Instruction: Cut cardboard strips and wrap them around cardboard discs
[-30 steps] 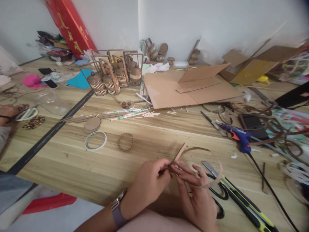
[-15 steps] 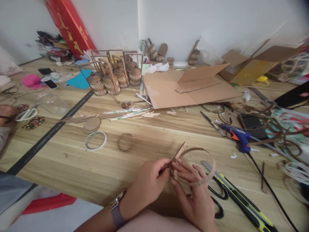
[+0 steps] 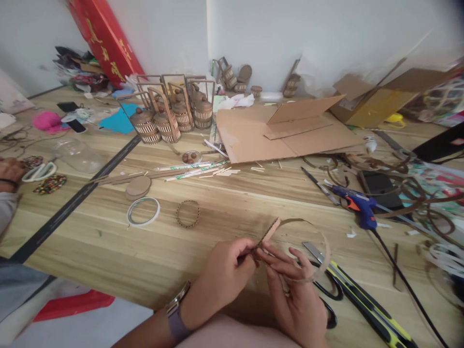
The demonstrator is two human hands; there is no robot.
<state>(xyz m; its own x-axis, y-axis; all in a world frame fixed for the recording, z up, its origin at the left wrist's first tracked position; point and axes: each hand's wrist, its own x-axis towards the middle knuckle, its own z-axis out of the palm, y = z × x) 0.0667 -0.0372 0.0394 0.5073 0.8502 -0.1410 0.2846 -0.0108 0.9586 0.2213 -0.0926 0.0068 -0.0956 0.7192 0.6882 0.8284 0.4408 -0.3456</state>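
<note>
My left hand [image 3: 226, 270] is closed, pinching a narrow cardboard strip [image 3: 271, 232] between thumb and fingers. One end of the strip points up and away, showing its corrugated edge. From that end a thin brown band [image 3: 326, 246] curls in a loop to the right and passes across my right hand [image 3: 295, 292]. My right fingertips press the strip beside the left thumb, with the band running through the hand. Partly hidden by the right hand are black-handled scissors [image 3: 331, 316]. Just right of them lies a yellow-and-black utility knife [image 3: 366, 297].
A blue glue gun [image 3: 358, 205] with its cord lies at right. Ahead are a small ring [image 3: 187, 213], a tape roll [image 3: 144, 211], cardboard discs [image 3: 138, 187] and a large cardboard sheet [image 3: 246, 137]. Small handled baskets [image 3: 166, 128] stand behind. Another person's hand [image 3: 10, 171] is at far left.
My right hand has shifted slightly to the right and down, its fingers a little straighter. The curled band has moved right with it. My left hand keeps its pinch on the strip.
</note>
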